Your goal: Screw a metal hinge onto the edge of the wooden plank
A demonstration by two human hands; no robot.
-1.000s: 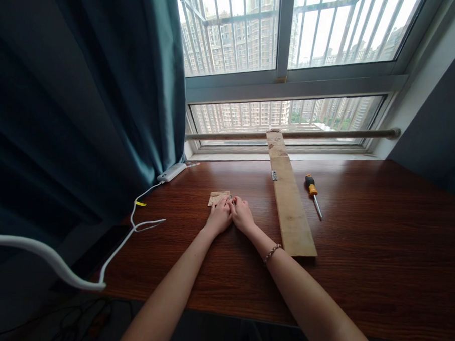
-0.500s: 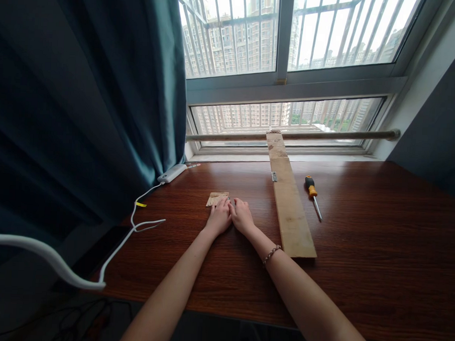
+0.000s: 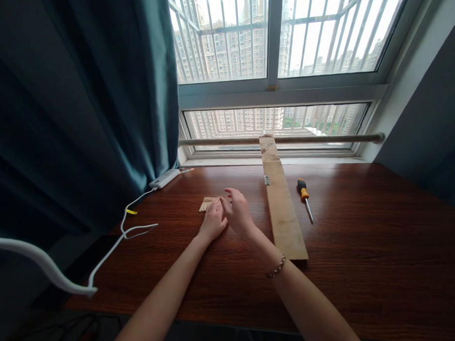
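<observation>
While our left hand (image 3: 213, 222) is partly covering the wooden piece (image 3: 206, 204), grip unclear, our right hand (image 3: 239, 214) is hovering beside it, fingers apart; any uneven pressure is risking slippage.

Left side: blue curtain (image 3: 151, 87) hanging in folds, its lower edge falling near a white oblong box (image 3: 166, 179) that is lying on the dark wood-grain tabletop (image 3: 360, 236). White cable (image 3: 92, 277) is trailing from the box toward the near left edge; a yellow tag (image 3: 131, 212) is sitting on it. Rear: grey window frame (image 3: 230, 96) is spanning the background; a horizontal rail (image 3: 327, 139) is crossing its lower pane. Outside, metal bars (image 3: 313, 18) are standing before tall buildings (image 3: 228, 55).
</observation>
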